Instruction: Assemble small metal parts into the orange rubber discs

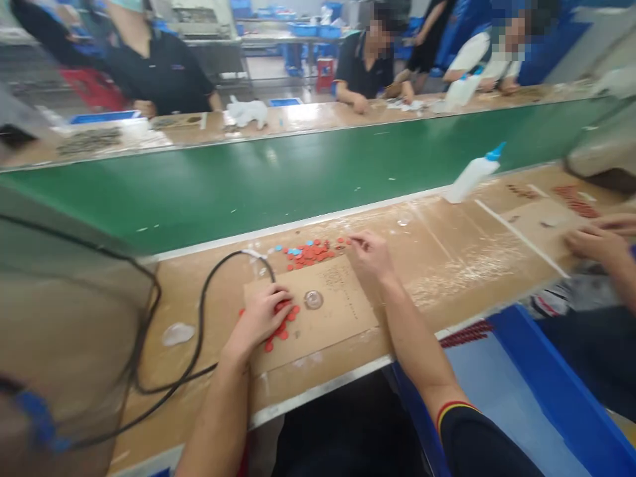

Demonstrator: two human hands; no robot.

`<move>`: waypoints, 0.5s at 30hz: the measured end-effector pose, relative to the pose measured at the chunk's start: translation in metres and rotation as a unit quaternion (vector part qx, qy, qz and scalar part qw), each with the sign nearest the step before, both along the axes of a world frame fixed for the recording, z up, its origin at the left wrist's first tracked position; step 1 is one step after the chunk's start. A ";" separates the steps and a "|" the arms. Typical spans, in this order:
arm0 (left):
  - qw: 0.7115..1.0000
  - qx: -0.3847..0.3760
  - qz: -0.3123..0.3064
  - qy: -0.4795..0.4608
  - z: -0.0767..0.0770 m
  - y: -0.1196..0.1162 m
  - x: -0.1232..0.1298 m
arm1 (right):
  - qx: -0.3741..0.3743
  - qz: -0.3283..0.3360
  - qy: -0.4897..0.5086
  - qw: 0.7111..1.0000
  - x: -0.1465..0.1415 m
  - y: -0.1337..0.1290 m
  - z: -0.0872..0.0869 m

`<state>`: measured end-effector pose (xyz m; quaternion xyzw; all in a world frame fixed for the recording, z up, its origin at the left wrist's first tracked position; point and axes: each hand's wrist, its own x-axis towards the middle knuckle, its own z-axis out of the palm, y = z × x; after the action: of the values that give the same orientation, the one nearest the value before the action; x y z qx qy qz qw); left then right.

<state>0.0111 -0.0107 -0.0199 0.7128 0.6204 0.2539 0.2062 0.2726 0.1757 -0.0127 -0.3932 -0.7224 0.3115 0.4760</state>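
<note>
My left hand [258, 321] rests on a brown cardboard sheet [318, 318], its fingertips over a loose scatter of red discs [281, 328]. My right hand [370, 257] hovers at the sheet's far edge, curled fingertips close to a heap of red discs [308, 254] mixed with a few blue discs [295, 252]. Whether either hand pinches a disc is hidden by the fingers. A small round clear piece [313, 299] lies on the cardboard between my hands.
A black cable [201, 331] loops along the wooden bench [447, 265]. Beyond it run a green conveyor belt [248, 189] and a white glue bottle [472, 173]. A co-worker's hands [596, 242] work at the right, above a blue crate [536, 391]. Several people sit across the belt.
</note>
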 end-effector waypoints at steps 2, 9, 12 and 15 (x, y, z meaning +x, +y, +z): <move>1.000 0.005 0.012 -0.004 0.001 -0.001 0.001 | 0.027 -0.009 -0.014 0.999 0.001 0.002 -0.002; 0.999 0.038 0.027 -0.009 0.000 -0.006 0.005 | 0.083 -0.021 -0.058 0.995 0.008 0.003 -0.002; 0.998 0.046 0.029 -0.009 0.000 -0.005 0.004 | 0.092 -0.031 -0.059 0.993 0.008 0.004 -0.002; 0.999 0.044 0.026 -0.015 -0.001 -0.005 0.003 | 0.096 -0.033 -0.067 0.993 0.007 0.005 -0.004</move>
<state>0.0144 -0.0158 -0.0208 0.7011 0.6238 0.2966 0.1770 0.2800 0.1804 -0.0165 -0.3890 -0.7660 0.1978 0.4720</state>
